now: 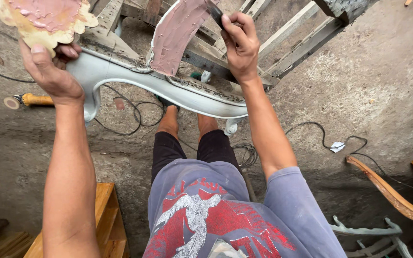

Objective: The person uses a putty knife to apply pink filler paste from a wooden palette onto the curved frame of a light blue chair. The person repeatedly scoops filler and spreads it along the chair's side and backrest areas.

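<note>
Spreading: our right hand [239, 43] grips a dark putty knife [214, 13] against the pink-filled curved grey furniture piece [178, 33]; left hand [48, 67] grips a scalloped filler board [44, 21], kept close.

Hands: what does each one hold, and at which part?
Left hand: putty-smeared scalloped board, by its lower edge. Right hand: putty knife, by its handle.

packages: none in view
labels: none in view
signs: none in view
screens: none in view
nearest thing: small crumpled white scrap [337, 146] on the concrete floor [383, 86], right of centre; too small to tell
</note>
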